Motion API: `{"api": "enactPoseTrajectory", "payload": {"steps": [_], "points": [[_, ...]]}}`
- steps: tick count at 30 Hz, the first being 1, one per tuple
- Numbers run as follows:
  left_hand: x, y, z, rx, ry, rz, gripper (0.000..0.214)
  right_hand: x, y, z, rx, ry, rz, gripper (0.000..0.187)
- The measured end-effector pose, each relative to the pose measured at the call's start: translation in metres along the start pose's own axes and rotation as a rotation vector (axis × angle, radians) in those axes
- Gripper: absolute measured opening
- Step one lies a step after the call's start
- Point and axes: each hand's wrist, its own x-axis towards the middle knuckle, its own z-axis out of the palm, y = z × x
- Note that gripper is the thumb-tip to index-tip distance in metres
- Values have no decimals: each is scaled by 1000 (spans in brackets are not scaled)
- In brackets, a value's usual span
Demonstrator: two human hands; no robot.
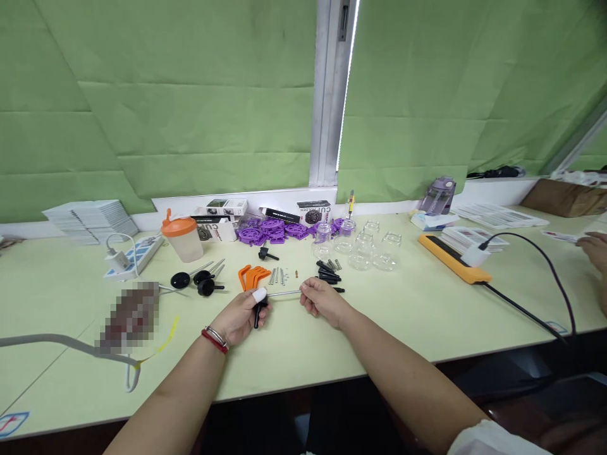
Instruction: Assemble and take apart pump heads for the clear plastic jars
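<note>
My left hand (pixel 241 319), with a white covering on its thumb, is closed around a black plastic part (pixel 258 311). From that part a thin metal rod (pixel 285 293) runs level to the right. The fingertips of my right hand (pixel 325 303) pinch the rod's far end and hide its tip. Just beyond my hands lie orange bent pieces (pixel 256 277), several metal pins (pixel 276 276), tiny brass-coloured bits (pixel 296 274), black tubular pieces (pixel 327 273) and springs (pixel 334 264). Similar black parts with rods (pixel 207 287) lie further left.
Purple plastic parts (pixel 270 230), printed boxes (pixel 315 213) and clear containers (pixel 364 253) stand behind. An orange-lidded cup (pixel 183 237), a white power strip (pixel 135 256) and a grey hanger (pixel 57 340) are left. Right are an orange power strip (pixel 453 260) and another person's hand (pixel 594 249).
</note>
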Motion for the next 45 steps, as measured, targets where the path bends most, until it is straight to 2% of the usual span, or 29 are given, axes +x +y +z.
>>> {"api": "enactPoseTrajectory", "payload": {"steps": [4,11,22,33,40,45], "points": [[0,0,0,13,-4,5,30,-3,-2,1,-7,-8,0,11],[0,0,0,28,1,3,32,-7,-9,5,-27,16,36,14],[-8,3,9,88,-24,43,36,-3,-5,2,-45,14,37,20],[-7,0,9,126,-32,44,34,0,-1,-2,-39,-3,45,21],[-12,3,7,367,-117,233,23,4,7,-2,37,22,-23,14],[-21,14,13,372,-109,243,27,6,9,-5,80,-10,-84,19]]}}
